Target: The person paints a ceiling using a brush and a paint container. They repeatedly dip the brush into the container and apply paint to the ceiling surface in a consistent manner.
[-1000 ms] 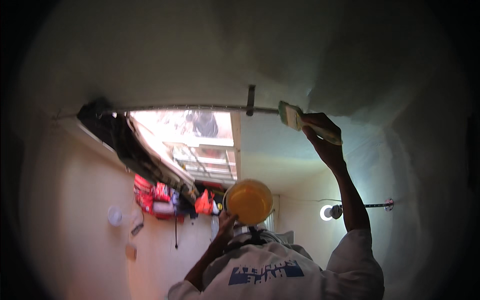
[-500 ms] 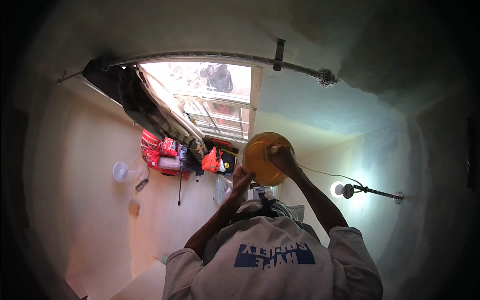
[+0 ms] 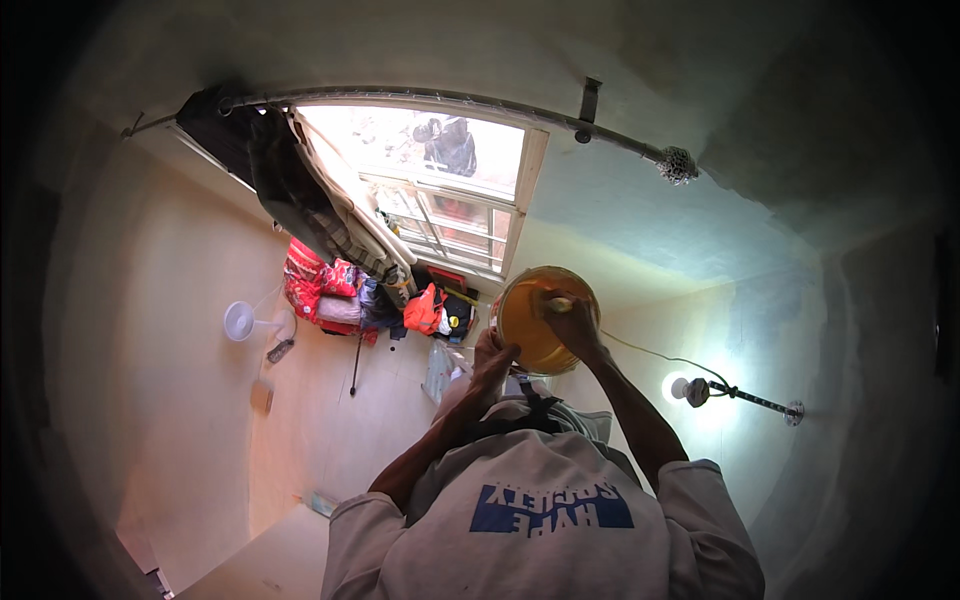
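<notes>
In front of my chest is a round, amber-coloured bucket (image 3: 533, 340), tipped so that its inside shows. My left hand (image 3: 492, 360) is closed on the bucket's near left side, with the thumb near the rim. Over the opening, my right hand (image 3: 573, 328) is closed round a tool handle (image 3: 563, 303) with a pale rounded end. The tool's working end is hidden inside, so I cannot tell its kind. Whether the amber surface is liquid or the bucket's own wall is unclear.
A window (image 3: 450, 190) with a dark curtain (image 3: 290, 190) stands ahead. Red bedding (image 3: 310, 285) and an orange garment (image 3: 425, 310) lie to the left, near a white fan (image 3: 240, 321). A lit bulb (image 3: 679, 387) hangs at right from a rod (image 3: 755, 397).
The view has shifted slightly, so the window and curtain rod sit farther right. Both hands keep their hold, and the right hand with the handle has moved a little within the bucket's opening.
</notes>
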A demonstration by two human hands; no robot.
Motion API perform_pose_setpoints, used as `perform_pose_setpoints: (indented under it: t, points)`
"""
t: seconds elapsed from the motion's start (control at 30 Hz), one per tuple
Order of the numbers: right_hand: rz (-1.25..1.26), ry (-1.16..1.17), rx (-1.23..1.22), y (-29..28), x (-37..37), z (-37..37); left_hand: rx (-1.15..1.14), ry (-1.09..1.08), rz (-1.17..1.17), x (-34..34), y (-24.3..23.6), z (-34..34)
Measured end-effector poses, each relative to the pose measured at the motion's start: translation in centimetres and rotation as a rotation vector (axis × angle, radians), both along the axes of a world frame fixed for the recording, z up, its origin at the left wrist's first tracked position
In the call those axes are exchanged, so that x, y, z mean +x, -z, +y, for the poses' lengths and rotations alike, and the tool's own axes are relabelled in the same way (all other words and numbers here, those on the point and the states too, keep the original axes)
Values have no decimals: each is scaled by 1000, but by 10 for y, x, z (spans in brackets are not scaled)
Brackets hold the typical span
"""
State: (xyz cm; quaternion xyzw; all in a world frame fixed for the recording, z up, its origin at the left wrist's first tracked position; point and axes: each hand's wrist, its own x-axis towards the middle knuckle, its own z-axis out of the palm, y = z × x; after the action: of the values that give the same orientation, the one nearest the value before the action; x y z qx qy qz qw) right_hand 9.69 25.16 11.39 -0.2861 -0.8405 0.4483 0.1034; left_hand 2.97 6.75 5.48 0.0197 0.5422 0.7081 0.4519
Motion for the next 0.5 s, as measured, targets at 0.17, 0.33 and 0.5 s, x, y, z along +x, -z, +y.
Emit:
perform_pose_setpoints:
  t: [0.17, 0.33, 0.5]
  points:
    - [194, 48, 133, -55, 13, -10, -10, -35, 13, -3, -4, 2]
    - [-208, -287, 287, 26, 2, 0, -32, -35, 18, -1, -13, 10]
    - [-63, -136, 75, 24, 9, 2, -146, 0, 145, -5, 38, 5]
